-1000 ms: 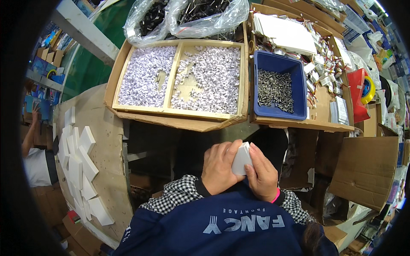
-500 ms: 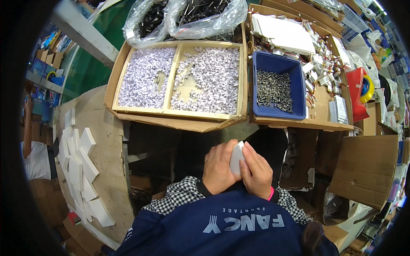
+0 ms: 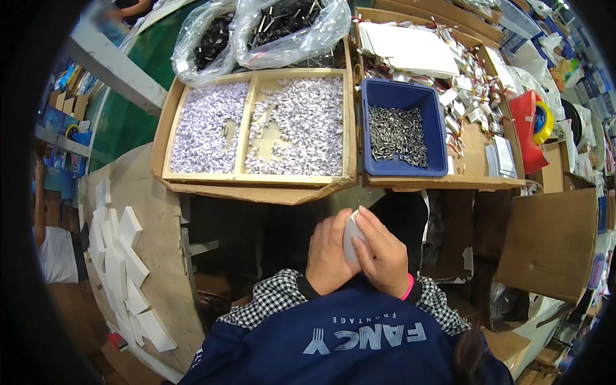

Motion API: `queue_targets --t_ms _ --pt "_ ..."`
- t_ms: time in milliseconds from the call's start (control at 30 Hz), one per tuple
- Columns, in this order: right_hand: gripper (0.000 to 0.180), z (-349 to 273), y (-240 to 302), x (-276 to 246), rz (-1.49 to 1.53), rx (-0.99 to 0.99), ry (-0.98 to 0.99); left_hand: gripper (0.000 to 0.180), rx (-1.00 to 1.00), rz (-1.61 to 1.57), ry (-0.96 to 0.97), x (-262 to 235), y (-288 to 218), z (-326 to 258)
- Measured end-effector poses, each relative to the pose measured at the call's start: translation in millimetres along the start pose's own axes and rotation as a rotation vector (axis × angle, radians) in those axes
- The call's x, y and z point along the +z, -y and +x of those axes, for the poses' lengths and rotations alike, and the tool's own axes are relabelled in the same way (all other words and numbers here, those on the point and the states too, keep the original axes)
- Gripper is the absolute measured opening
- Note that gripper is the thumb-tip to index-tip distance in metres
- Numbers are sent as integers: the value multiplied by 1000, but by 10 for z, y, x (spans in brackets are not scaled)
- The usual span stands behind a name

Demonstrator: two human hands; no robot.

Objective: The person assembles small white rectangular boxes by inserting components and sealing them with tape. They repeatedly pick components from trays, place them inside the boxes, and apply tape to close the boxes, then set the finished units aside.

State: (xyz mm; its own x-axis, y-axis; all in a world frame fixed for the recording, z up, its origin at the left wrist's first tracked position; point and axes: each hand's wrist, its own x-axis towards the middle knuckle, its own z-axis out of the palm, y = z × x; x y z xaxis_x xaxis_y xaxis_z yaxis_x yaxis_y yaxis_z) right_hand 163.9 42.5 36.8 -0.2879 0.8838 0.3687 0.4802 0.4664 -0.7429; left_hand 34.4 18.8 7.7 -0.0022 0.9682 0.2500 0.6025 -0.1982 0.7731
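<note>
Both of my hands are closed around a small flat white piece (image 3: pixel 350 242), held upright in front of my body. My left hand (image 3: pixel 327 256) wraps its left side, fingers bent over the far edge. From the other side my right hand (image 3: pixel 385 255) presses on it, with the thumb across the near face and the fingers along the top. Much of the piece is hidden by my fingers, so I cannot make out its exact kind. Beyond my hands sits a two-part wooden tray (image 3: pixel 246 128) of tiny white parts, beside a blue plastic bin (image 3: pixel 436 138) of small metal cylinders.
Several flat white blocks (image 3: pixel 115 266) lie on the left table (image 3: pixel 168 256). Clear plastic bags (image 3: pixel 242 51) of black parts stand behind the tray. At right are a cardboard tray (image 3: pixel 475 151) with white wired parts, a red tape dispenser (image 3: pixel 527 128) and an open carton (image 3: pixel 545 240).
The view has shifted, so the trays sit slightly lower and farther left. My hands keep their grip on the white piece, the right fingers reaching slightly farther over its top. Another person shows at upper left.
</note>
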Motion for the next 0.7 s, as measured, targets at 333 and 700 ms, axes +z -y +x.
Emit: queue_targets --t_ms 333,700 --pt "35 -199 -134 -98 291 133 -70 90 -66 -50 13 34 -34 62" --pt "21 -66 -478 -752 905 128 277 69 -397 -1439 781 -24 25 182"
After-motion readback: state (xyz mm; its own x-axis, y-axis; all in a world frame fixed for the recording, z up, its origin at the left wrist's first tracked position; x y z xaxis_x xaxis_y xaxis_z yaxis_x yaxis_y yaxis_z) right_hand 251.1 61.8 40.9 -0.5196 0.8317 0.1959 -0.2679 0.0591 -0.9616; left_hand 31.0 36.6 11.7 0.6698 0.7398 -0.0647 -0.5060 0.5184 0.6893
